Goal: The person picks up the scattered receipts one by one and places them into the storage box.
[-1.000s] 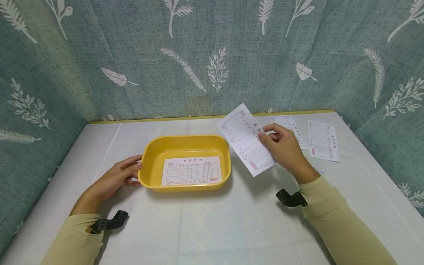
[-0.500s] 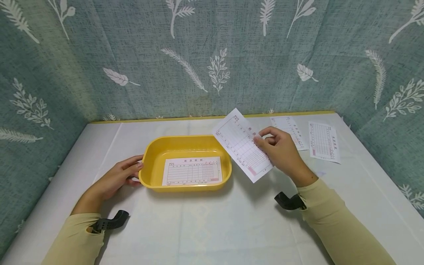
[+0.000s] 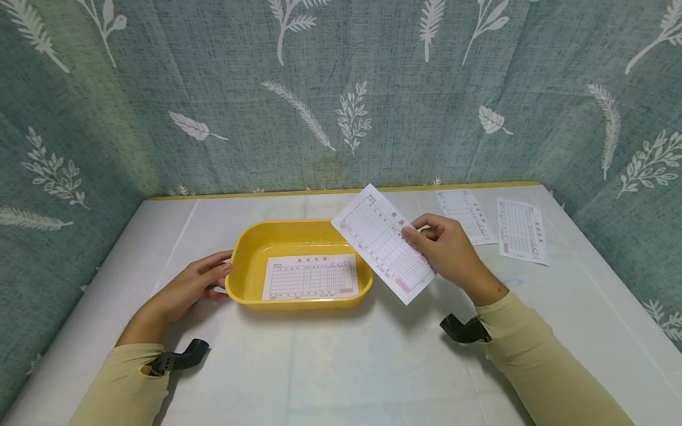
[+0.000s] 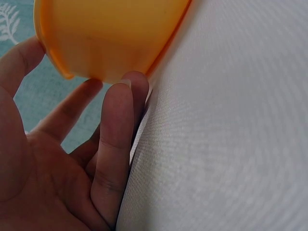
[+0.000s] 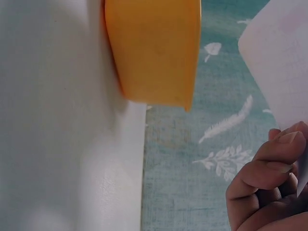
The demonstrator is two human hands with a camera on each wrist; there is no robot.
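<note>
— Holding what in the right hand?
— Pinching a slip between fingers near the tub's right end.
— With the left hand?
— Touching the tub's left end with spread fingers.

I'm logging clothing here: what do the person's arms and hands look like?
The left sleeve and right sleeve are plain and pale khaki. A black, curved left wrist attachment and a similar right wrist attachment stick out by the sleeve ends. The left hand and right hand wear no gloves.
</note>
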